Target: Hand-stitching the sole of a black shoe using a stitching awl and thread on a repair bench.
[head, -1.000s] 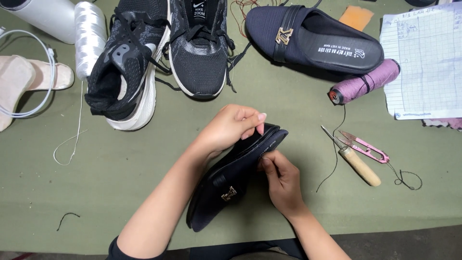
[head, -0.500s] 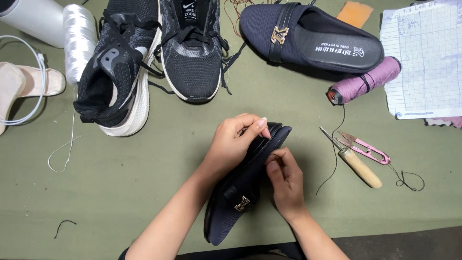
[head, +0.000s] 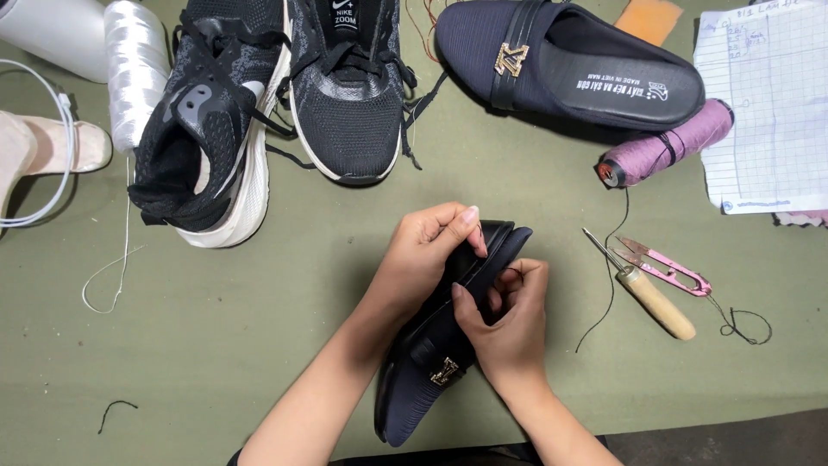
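Note:
A dark navy slip-on shoe with a gold buckle lies on its side on the green table, toe toward me. My left hand grips its heel end from above, fingers over the sole edge. My right hand pinches the shoe's edge near the heel, thumb and fingers closed on the rim. The matching navy shoe rests upright at the top.
Two black sneakers lie at the top left beside a white thread cone. A purple thread spool, a wooden-handled awl and pink thread snips sit to the right. Paper at top right.
The held shoe has turned so that its toe points more toward me, and both hands shifted slightly along its heel edge. My view moved a little.

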